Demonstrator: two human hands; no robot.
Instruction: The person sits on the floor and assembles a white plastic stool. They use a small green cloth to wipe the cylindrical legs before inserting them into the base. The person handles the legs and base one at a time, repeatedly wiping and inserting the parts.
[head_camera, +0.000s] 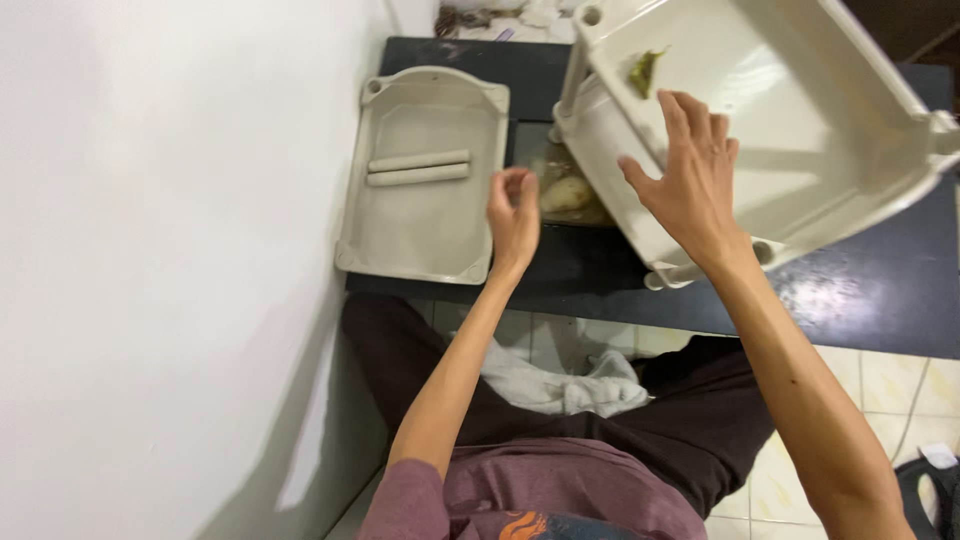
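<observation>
While right hand (695, 185) tilts 1 tray (800, 130), another tray (425, 215) holds 2 tubes (418, 167)

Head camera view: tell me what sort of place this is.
Probably a home work corner, not a workshop: a dark table pushed against a white wall, a tiled floor, and cream plastic trays, one lying flat and one tilted under the right hand.

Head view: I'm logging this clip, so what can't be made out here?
- Pale lumps on the dark table: half hidden behind the tilted cream plastic tray.
- Tilted tray's top: cut by the frame edge.
- Left hand: fingers curled, contents unclear.
- Right hand: spread on the tray's side.
</observation>
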